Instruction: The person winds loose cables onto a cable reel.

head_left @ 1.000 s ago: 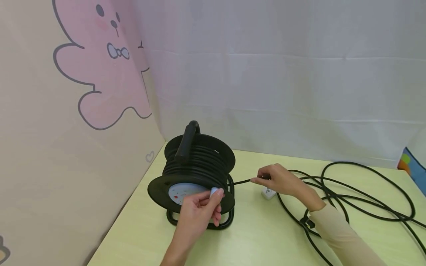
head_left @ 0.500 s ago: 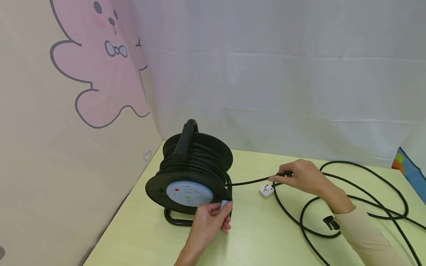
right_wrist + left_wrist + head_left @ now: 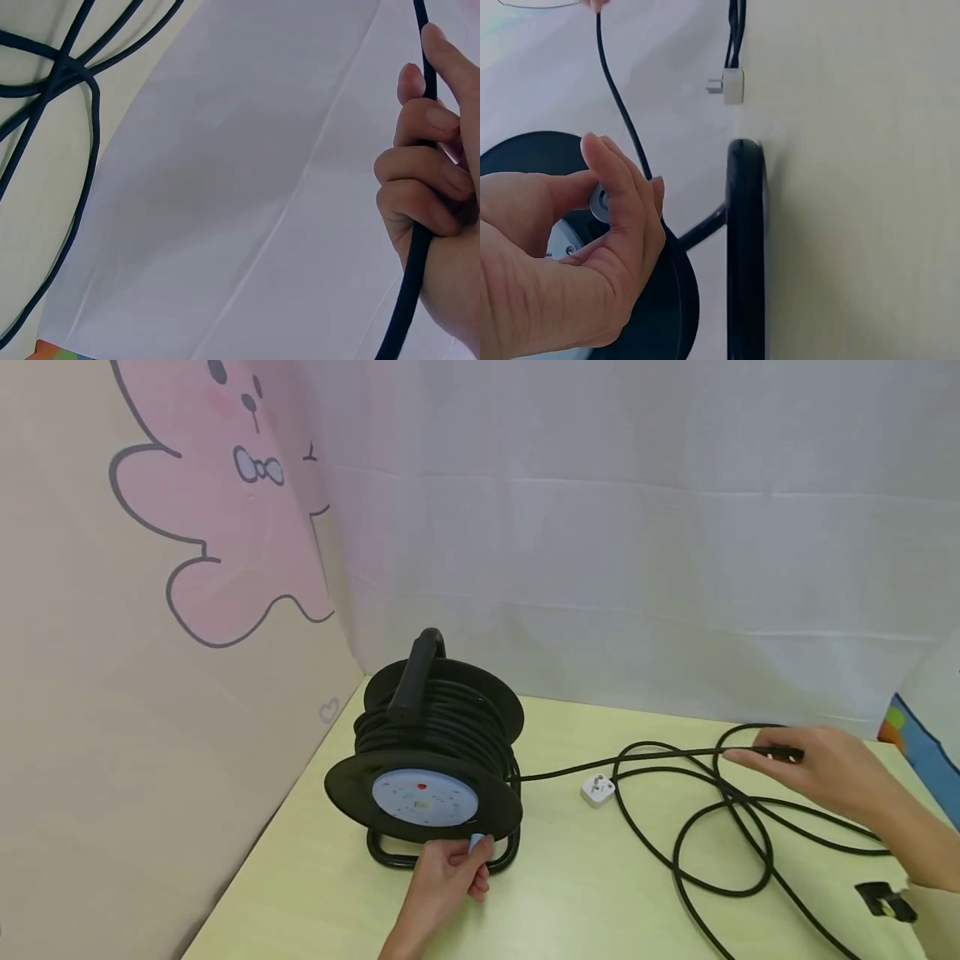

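Note:
A black cable reel (image 3: 431,735) with a pale blue socket face (image 3: 425,797) stands on the table at centre-left in the head view, its drum wound with cable. My left hand (image 3: 446,877) pinches the small blue crank knob (image 3: 476,841) at the bottom of the reel's front disc; the left wrist view shows the knob (image 3: 600,202) between thumb and fingers. Off to the right, my right hand (image 3: 832,772) grips the black cable (image 3: 577,768), which runs taut-looking from the reel. In the right wrist view, curled fingers (image 3: 424,165) wrap that cable (image 3: 405,300).
A white plug (image 3: 597,789) lies on the table (image 3: 570,877) between reel and right hand. Loose loops of cable (image 3: 678,852) spread across the table's right side. A patterned wall (image 3: 150,735) borders the left, and a white curtain (image 3: 637,568) hangs behind.
My right hand has moved well to the right along the cable. The left hand has carried the knob round to the bottom, and the socket face has turned with it.

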Demonstrator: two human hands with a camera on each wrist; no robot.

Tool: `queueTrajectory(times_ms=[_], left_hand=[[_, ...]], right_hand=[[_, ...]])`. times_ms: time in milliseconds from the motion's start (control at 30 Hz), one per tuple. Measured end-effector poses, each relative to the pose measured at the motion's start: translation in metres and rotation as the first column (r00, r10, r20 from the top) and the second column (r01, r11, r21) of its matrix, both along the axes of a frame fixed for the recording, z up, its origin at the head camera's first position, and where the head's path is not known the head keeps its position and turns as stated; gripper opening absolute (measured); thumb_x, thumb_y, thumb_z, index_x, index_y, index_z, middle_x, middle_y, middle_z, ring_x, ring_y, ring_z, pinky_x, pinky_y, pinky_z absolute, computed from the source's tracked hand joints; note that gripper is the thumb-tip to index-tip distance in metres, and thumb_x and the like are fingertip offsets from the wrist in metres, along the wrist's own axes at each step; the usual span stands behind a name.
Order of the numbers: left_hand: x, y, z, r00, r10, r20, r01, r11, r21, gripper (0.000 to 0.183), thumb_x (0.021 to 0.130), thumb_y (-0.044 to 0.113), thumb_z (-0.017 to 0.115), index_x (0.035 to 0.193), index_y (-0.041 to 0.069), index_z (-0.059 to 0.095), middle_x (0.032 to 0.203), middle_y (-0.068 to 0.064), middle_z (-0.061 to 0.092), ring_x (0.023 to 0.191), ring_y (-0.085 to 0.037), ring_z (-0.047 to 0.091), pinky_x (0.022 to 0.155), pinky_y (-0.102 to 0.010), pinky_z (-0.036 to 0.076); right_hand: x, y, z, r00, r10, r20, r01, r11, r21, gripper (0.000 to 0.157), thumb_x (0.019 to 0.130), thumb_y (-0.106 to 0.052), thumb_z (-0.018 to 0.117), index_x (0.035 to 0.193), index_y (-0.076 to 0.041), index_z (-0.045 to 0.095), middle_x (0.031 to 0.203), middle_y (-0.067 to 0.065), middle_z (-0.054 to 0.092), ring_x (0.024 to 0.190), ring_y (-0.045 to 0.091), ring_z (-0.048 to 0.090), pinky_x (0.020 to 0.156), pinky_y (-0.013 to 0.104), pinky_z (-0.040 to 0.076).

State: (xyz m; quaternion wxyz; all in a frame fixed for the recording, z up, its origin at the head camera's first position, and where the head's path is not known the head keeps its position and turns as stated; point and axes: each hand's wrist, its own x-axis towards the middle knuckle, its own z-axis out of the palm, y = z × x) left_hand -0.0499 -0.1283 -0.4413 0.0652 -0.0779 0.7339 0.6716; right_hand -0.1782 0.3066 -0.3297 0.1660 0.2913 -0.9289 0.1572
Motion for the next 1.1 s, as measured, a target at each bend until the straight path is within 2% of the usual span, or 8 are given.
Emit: queueTrajectory(times_ms=[100,233,467,600,733,933,1100], left_hand=[[0.002,-0.007,-0.004,1.000,0.001,0.007,-0.001,1.000,-0.016,0.040,0.102,0.028,0.067,0.082,-0.007,0.069,0.066,-0.002,0.064,0.054,-0.010,0.062,0.054,-0.024,0.058],[0.004,-0.014,-0.006,1.000,-0.002,0.014,0.002,1.000,-0.021,0.042,0.101,0.028,0.068,0.082,-0.009,0.068,0.066,-0.002,0.065,0.055,-0.010,0.062,0.055,-0.024,0.059],[0.007,-0.028,-0.010,0.999,0.028,0.033,-0.027,0.999,-0.031,0.040,0.101,0.026,0.068,0.086,-0.012,0.069,0.067,-0.003,0.065,0.056,-0.009,0.062,0.056,-0.024,0.059],[0.009,-0.036,-0.011,0.998,0.038,0.050,-0.037,0.999,-0.023,0.039,0.103,0.024,0.066,0.092,-0.013,0.070,0.069,-0.003,0.066,0.058,-0.010,0.063,0.056,-0.024,0.059],[0.013,-0.043,-0.012,0.996,0.047,0.076,-0.047,0.999,0.008,0.039,0.104,0.023,0.064,0.100,-0.015,0.070,0.072,-0.006,0.067,0.060,-0.011,0.065,0.058,-0.025,0.060],[0.017,-0.057,-0.011,0.988,0.109,0.113,-0.110,0.994,0.009,0.039,0.105,0.022,0.063,0.102,-0.016,0.069,0.071,-0.005,0.066,0.059,-0.012,0.065,0.058,-0.025,0.060],[0.020,-0.065,-0.009,0.969,0.205,0.138,-0.208,0.978,0.012,0.038,0.103,0.021,0.065,0.098,-0.017,0.069,0.070,-0.005,0.064,0.059,-0.012,0.064,0.059,-0.026,0.061]], right_hand=[[0.008,0.012,0.000,0.998,-0.069,0.011,0.069,0.997,0.018,0.028,0.089,-0.029,0.082,0.071,-0.031,0.060,0.056,-0.018,0.035,0.051,-0.001,0.030,0.051,0.023,0.026],[0.015,0.025,-0.004,0.994,-0.111,0.000,0.111,0.994,0.002,0.025,0.089,-0.027,0.082,0.074,-0.027,0.062,0.055,-0.017,0.034,0.050,-0.002,0.029,0.049,0.022,0.024],[0.020,0.044,-0.010,0.998,-0.040,-0.054,0.031,0.988,-0.154,0.026,0.088,-0.007,0.080,0.075,-0.025,0.067,0.057,-0.023,0.034,0.049,-0.004,0.029,0.048,0.017,0.022],[0.021,0.054,-0.016,0.999,-0.038,-0.020,0.034,0.986,-0.166,0.026,0.089,-0.005,0.079,0.077,-0.025,0.068,0.058,-0.022,0.037,0.050,-0.002,0.030,0.048,0.018,0.022],[0.022,0.063,-0.024,0.996,-0.086,-0.015,0.083,0.986,-0.144,0.018,0.090,-0.006,0.078,0.079,-0.018,0.070,0.062,-0.020,0.044,0.050,-0.001,0.030,0.048,0.020,0.022],[0.025,0.075,-0.031,0.983,-0.176,0.049,0.180,0.979,-0.092,0.017,0.096,-0.012,0.073,0.080,-0.010,0.071,0.062,-0.017,0.045,0.049,0.002,0.028,0.049,0.023,0.022],[0.027,0.082,-0.038,0.974,-0.209,0.093,0.217,0.973,-0.084,0.019,0.099,-0.015,0.070,0.081,-0.010,0.070,0.058,-0.011,0.039,0.048,0.004,0.025,0.048,0.025,0.021]])
